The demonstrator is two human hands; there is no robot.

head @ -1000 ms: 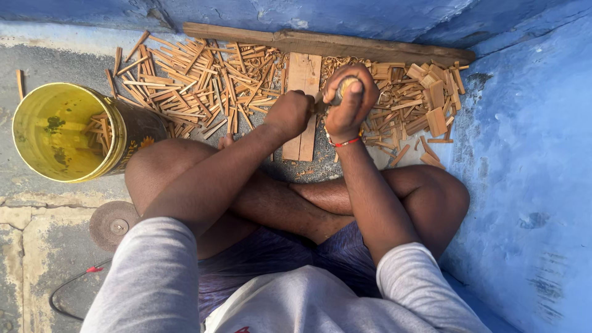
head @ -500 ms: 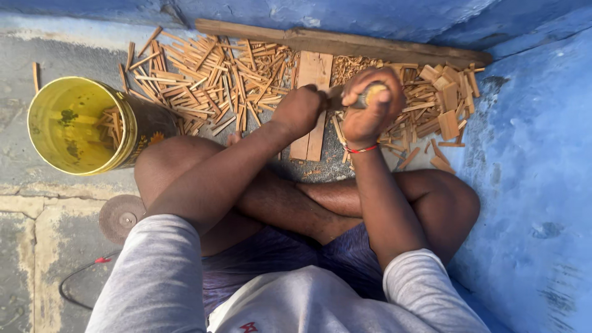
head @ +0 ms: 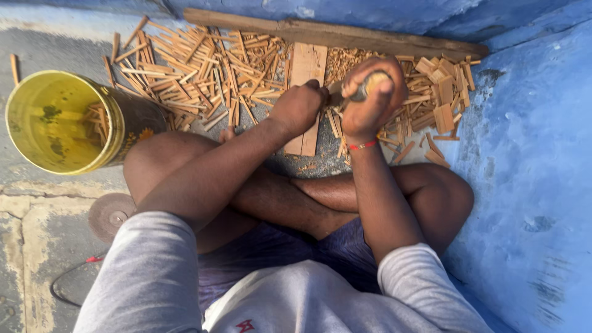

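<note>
I sit cross-legged on the floor. My right hand (head: 372,98) is shut on a knife handle (head: 368,85), its blade pointing left toward my left hand (head: 300,106). My left hand is closed over a small piece of wood, mostly hidden by the fingers, above a flat wooden board (head: 306,74) lying on the floor. A pile of thin split wood sticks (head: 203,68) spreads to the left of the board. Short flat wood blocks (head: 439,92) lie to the right.
A yellow bucket (head: 37,148) on its side at the left holds a few sticks. A long wooden plank (head: 394,42) lies along the blue wall (head: 530,172). A round grinding disc (head: 111,213) and a cable (head: 68,277) lie at lower left.
The view has shifted slightly; both hands stay together over the board, with the right hand lowering the knife a little toward the left hand.
</note>
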